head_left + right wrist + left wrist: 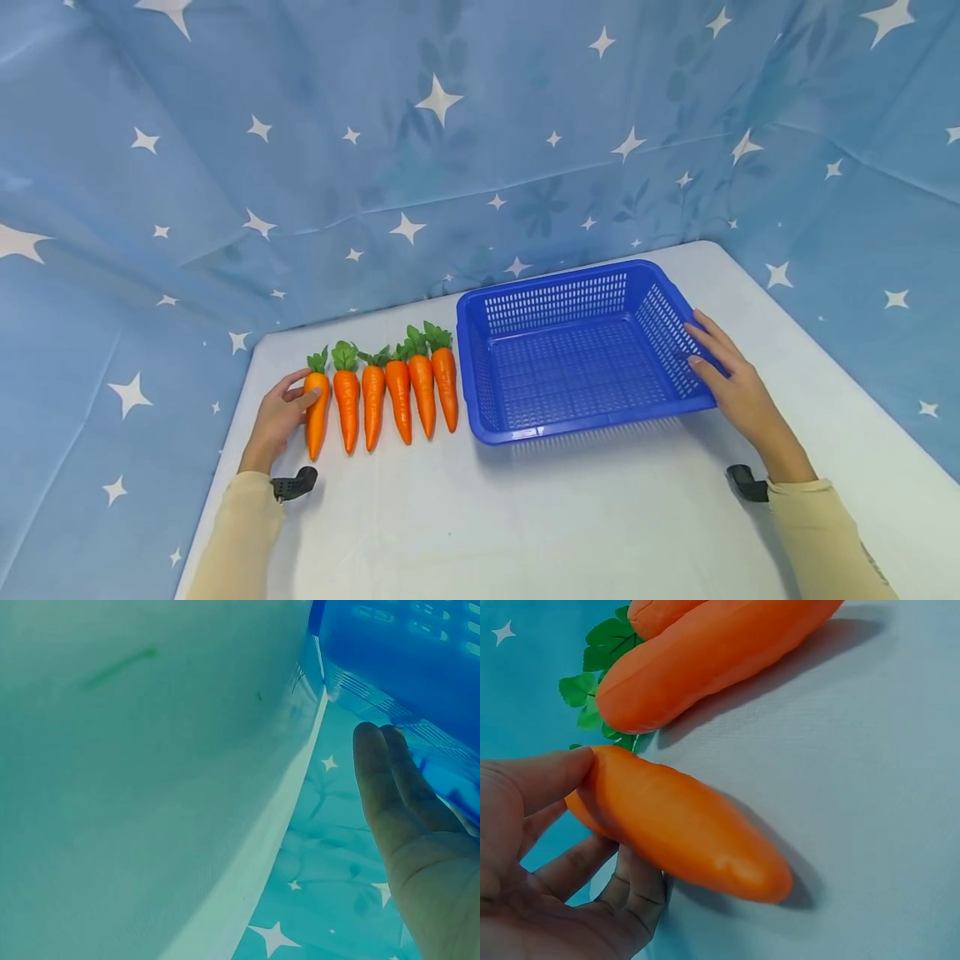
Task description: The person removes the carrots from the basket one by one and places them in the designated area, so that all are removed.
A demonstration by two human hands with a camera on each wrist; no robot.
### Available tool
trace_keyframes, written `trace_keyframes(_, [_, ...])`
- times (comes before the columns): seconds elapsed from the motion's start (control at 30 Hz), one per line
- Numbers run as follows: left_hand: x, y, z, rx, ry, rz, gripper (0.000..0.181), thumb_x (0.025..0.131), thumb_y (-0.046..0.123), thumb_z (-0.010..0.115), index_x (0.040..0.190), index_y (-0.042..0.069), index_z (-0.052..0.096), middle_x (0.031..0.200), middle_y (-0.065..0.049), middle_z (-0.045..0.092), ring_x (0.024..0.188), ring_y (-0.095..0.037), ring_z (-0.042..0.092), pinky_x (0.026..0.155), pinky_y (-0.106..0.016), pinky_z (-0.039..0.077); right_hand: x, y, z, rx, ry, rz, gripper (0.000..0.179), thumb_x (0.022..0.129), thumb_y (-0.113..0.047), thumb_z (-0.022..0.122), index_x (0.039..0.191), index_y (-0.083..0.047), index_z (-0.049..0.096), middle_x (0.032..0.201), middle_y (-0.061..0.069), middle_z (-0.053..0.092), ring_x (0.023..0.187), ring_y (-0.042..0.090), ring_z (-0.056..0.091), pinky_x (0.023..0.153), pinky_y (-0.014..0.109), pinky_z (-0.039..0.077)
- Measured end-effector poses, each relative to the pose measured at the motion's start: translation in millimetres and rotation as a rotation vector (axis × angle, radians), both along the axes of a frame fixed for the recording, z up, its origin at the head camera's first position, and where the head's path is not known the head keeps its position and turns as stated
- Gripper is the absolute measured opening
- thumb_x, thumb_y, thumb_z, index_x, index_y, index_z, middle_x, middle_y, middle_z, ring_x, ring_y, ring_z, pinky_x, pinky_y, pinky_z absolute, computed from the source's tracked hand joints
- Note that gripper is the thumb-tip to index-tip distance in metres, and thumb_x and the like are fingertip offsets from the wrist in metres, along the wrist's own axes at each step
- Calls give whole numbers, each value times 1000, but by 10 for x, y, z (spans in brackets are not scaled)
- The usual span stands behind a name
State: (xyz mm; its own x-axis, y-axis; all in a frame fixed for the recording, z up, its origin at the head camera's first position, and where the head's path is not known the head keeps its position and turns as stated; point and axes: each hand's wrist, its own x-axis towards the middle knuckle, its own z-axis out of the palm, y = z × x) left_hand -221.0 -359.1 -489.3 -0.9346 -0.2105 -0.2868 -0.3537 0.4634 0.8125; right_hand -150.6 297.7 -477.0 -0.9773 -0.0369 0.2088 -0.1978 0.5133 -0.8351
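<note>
At the left end of a row, an orange carrot (pixel 317 417) with a green leafy top is pinched near its crown by my left hand (pixel 279 417). The left wrist view shows the thumb on one side of this carrot (pixel 690 825) and fingers on the other, its tip pointing away from the palm. My right hand (pixel 738 387) holds the right rim of a blue plastic basket (pixel 577 423), thumb at the rim. In the right wrist view, straight fingers (pixel 379 776) lie along the outer side of the basket wall (pixel 405 667).
Several more carrots (pixel 372 407) lie side by side between the left hand and the basket, leaves toward the back. All are on a white-covered table (pixel 480 533). A blue curtain with white stars (pixel 360 167) hangs behind and beside the table.
</note>
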Motion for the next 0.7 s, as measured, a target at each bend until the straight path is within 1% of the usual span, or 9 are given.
trace_keyframes(0.2, [3, 35, -8, -2, 24, 12, 59, 100, 32, 55, 153, 19, 34, 149, -23, 38, 122, -36, 50, 80, -24, 54, 11, -4, 11, -7, 1, 10, 52, 105, -25, 43, 155, -20, 29, 164, -8, 9, 150, 18, 0, 114, 64, 5])
trace_keyframes(0.3, [1, 54, -12, -3, 23, 20, 58, 100, 32, 55, 153, 19, 35, 149, -22, 38, 123, -35, 49, 81, -23, 53, 3, -11, 30, -6, 3, 13, 52, 105, -25, 43, 155, -20, 29, 164, -7, 9, 150, 18, 0, 115, 64, 5])
trace_keyframes(0.37, [1, 68, -13, -5, 19, 21, 58, 100, 32, 55, 153, 20, 35, 150, -21, 37, 125, -35, 48, 84, -26, 52, 2, -13, 38, -1, 2, 12, 52, 105, -25, 43, 155, -20, 29, 164, -7, 8, 150, 18, 0, 114, 65, 5])
trace_keyframes(0.47, [-1, 91, -6, -10, 12, 23, 58, 100, 31, 55, 153, 20, 35, 151, -21, 36, 127, -35, 46, 95, -35, 50, 6, -8, 43, 4, -8, 5, 52, 105, -26, 43, 155, -21, 28, 164, -8, 8, 150, 19, 0, 113, 66, 6])
trace_keyframes(0.57, [-2, 107, -1, -16, 12, 24, 57, 100, 30, 55, 152, 20, 35, 151, -21, 36, 127, -36, 46, 101, -43, 46, 9, 6, 46, 11, -25, 0, 53, 105, -28, 43, 156, -23, 27, 164, -9, 7, 150, 20, -1, 112, 68, 7])
trace_keyframes(0.7, [8, 112, -5, -44, 1, 36, 56, 100, 32, 55, 152, 21, 37, 150, -21, 34, 122, -35, 48, 99, -41, 48, 7, 26, 64, 9, -45, 15, 53, 106, -31, 40, 156, -27, 24, 164, -9, 4, 150, 20, -2, 112, 68, 6])
